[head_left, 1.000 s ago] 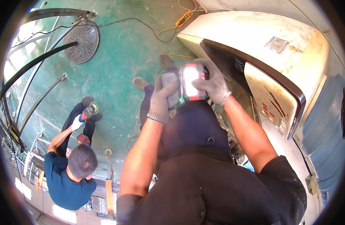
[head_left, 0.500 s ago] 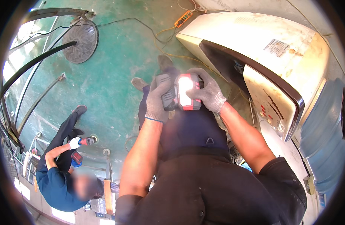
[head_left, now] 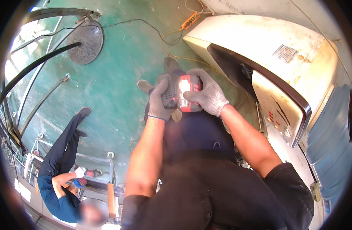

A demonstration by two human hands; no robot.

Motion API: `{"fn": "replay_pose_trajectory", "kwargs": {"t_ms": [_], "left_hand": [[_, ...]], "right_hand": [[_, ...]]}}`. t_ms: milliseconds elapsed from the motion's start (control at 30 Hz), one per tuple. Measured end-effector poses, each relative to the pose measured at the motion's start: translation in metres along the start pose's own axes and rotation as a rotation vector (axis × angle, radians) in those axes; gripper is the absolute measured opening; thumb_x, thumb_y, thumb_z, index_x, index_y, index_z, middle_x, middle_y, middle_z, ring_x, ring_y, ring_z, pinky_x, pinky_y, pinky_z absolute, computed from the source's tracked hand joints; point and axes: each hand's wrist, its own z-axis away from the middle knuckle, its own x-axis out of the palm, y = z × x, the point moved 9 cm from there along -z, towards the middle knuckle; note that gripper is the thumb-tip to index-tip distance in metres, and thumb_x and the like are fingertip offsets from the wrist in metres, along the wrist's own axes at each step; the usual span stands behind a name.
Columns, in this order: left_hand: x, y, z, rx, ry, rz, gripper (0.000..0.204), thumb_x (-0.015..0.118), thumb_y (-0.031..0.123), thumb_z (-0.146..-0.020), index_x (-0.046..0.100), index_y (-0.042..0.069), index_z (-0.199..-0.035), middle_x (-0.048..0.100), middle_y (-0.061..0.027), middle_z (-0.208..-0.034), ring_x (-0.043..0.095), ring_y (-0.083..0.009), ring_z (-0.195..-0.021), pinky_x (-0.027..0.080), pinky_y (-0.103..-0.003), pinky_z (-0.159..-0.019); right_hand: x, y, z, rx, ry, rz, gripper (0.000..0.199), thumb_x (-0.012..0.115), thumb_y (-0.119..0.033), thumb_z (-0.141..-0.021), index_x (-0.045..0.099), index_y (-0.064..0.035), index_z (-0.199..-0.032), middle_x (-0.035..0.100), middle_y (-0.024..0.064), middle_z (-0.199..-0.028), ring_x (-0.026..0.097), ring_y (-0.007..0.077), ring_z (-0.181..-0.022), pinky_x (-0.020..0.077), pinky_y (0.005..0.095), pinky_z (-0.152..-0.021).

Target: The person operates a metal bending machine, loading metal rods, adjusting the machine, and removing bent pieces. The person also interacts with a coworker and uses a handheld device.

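Left hand (head_left: pixel 160 100) and right hand (head_left: pixel 207 94), both gloved, clasp red-black power tool (head_left: pixel 181 94) above green floor (head_left: pixel 118 76)

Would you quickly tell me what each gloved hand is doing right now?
Left hand: closed on the red and black power tool.
Right hand: closed on the same tool.

Gloved fingers of both hands cover most of the red and black power tool (head_left: pixel 184 94), so its front end cannot be told; below them, the co-worker (head_left: pixel 63 168) is blurred and partly cut off
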Motion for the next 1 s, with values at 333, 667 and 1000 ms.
{"fn": "replay_pose_trajectory", "kwargs": {"t_ms": [333, 667, 1000], "left_hand": [[-0.091, 0.108, 0.100, 0.475, 0.409, -1.019, 0.067, 0.081, 0.037, -0.101, 0.066, -0.005, -0.151, 0.079, -0.0130, -0.122, 0.075, -0.0221, -0.108, 0.061, -0.038, -0.093], [-0.265, 0.125, 0.228, 0.383, 0.651, -1.257, 0.059, 0.081, 0.037, -0.094, 0.073, -0.002, -0.137, 0.081, -0.0251, -0.120, 0.078, -0.0389, -0.114, 0.059, -0.047, -0.103], [-0.351, 0.083, 0.182, 0.300, 0.708, -1.314, 0.048, 0.081, 0.031, -0.094, 0.076, 0.001, -0.131, 0.078, -0.0229, -0.122, 0.074, -0.0430, -0.115, 0.058, -0.052, -0.103]], "right_hand": [[0.000, -0.045, -0.063, -0.018, 0.624, 0.107, 0.061, 0.089, -0.026, -0.074, 0.072, -0.0047, -0.129, 0.069, 0.0200, -0.132, 0.071, 0.0364, -0.119, 0.0576, 0.0450, -0.107], [0.082, -0.169, -0.120, -0.179, 0.584, 0.242, 0.062, 0.094, -0.027, -0.069, 0.076, -0.0073, -0.124, 0.073, 0.0211, -0.129, 0.073, 0.0372, -0.121, 0.0588, 0.0469, -0.109], [0.161, -0.114, -0.266, 0.011, 0.592, 0.360, 0.074, 0.094, -0.042, -0.072, 0.076, -0.0067, -0.134, 0.081, 0.0187, -0.130, 0.078, 0.0354, -0.121, 0.0599, 0.0448, -0.107]]}}
